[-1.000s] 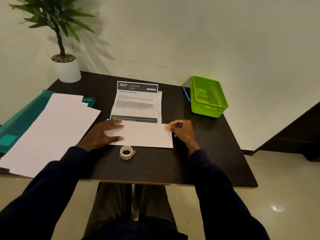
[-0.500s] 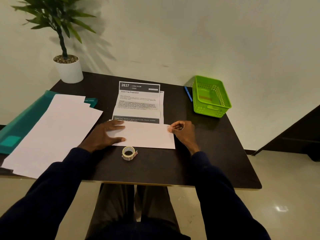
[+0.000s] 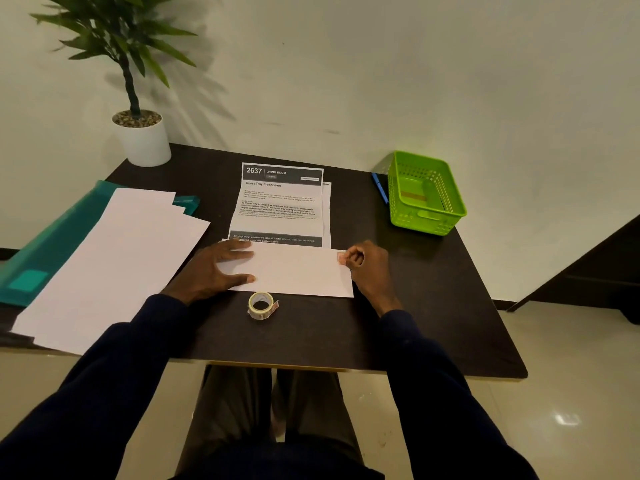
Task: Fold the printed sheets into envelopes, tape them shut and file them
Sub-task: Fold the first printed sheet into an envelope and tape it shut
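A folded white sheet (image 3: 298,270) lies across the middle of the dark table (image 3: 433,306). My left hand (image 3: 214,270) rests flat on its left end, fingers spread. My right hand (image 3: 367,263) pinches a small piece of reddish tape (image 3: 341,258) at the sheet's upper right corner. A printed sheet headed "2637 Living Room" (image 3: 280,202) lies just behind the folded one, partly overlapped by it. A roll of tape (image 3: 261,304) sits on the table in front of the folded sheet.
A stack of blank white sheets (image 3: 110,261) lies at the left over a teal folder (image 3: 45,251). A green plastic basket (image 3: 424,192) stands at the back right with a blue pen (image 3: 380,188) beside it. A potted plant (image 3: 138,133) is at the back left corner.
Both hands stay in place on the folded sheet. Only the camera has shifted slightly.
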